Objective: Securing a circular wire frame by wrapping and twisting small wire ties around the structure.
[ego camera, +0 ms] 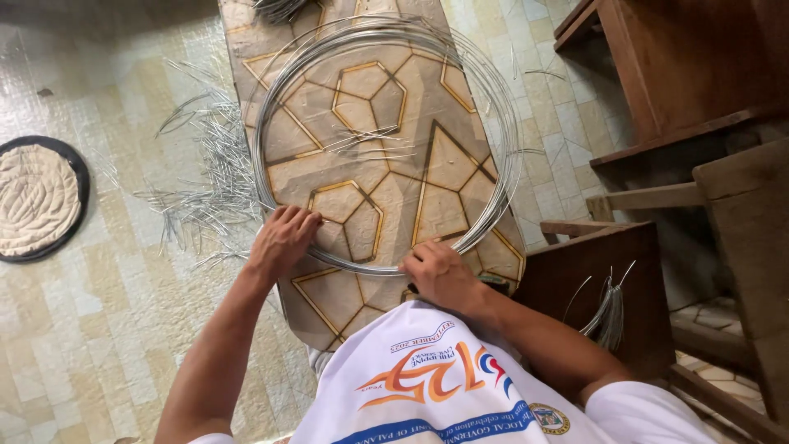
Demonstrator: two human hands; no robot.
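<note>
A large coil of silver wire (501, 123) lies flat on a narrow table with a brown and gold geometric top (386, 189). My left hand (283, 238) rests on the coil's near left rim, fingers curled over the wire. My right hand (440, 275) grips the coil's near edge at the table's front, fingers closed around the strands. Several short cut wire pieces (370, 144) lie loose inside the ring.
A heap of cut wire pieces (209, 177) litters the tiled floor left of the table. A round mat with a black rim (37, 197) lies at far left. Wooden furniture (682, 74) stands right, with a bundle of wires (608, 308) hanging beside a wooden stool (600, 263).
</note>
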